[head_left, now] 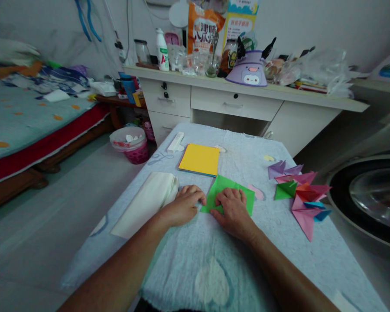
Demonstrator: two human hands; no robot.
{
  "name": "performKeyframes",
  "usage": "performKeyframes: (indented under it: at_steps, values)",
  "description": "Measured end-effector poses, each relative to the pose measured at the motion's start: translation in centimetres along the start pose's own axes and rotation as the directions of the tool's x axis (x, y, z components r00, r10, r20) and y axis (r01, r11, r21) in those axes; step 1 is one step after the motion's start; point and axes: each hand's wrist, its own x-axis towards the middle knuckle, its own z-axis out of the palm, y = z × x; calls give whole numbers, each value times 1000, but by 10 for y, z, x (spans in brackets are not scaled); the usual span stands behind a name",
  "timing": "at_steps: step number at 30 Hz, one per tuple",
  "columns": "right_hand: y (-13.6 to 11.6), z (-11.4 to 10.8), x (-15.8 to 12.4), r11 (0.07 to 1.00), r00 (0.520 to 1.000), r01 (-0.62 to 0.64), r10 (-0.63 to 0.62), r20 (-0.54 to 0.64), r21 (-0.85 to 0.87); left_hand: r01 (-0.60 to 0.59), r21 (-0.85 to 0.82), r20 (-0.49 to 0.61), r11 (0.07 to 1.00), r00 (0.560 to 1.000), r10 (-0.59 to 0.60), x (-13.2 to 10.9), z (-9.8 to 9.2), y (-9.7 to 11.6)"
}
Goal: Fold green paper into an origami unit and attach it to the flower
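A green paper [247,196] with a fold in it lies on the cloth-covered table [195,264]. My right hand [231,211] rests on its middle, fingers curled and pressing down on the sheet. At the paper's left corner is my left hand [185,205], its fingers bent together; whether it pinches the corner is too small to tell. Just beyond the green paper sits a stack of square sheets with a yellow one [199,159] on top. Left of my left hand lies a folded white cloth or paper [144,203].
Several folded paper pieces [300,190] in pink, purple, green and blue lie at the table's right. A white box-shaped item [176,142] is at the back left. Beyond stands a cluttered white desk [211,97]; a pink bin [134,149] is on the floor, a round-doored machine [373,195] at right.
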Motion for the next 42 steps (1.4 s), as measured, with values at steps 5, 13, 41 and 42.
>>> performKeyframes:
  at_steps: [5, 13, 41, 42]
  values:
    - [0, 1, -1, 1000, 1000, 0, 0, -13, 23, 68, -48, -13, 997, 998, -69, 3, 2, 3]
    - [2, -1, -1, 1000, 1000, -16, 16, -16, 24, 85, 88, -125, 992, 989, -74, 0, 11, 15]
    - [81, 9, -30, 991, 977, -99, 115, -182, 91, 53, 86, -110, 995, 993, -43, -3, 8, 20]
    - [82, 8, -30, 990, 978, -101, 117, -172, 98, 41, 94, -125, 995, 992, -29, -3, 10, 20]
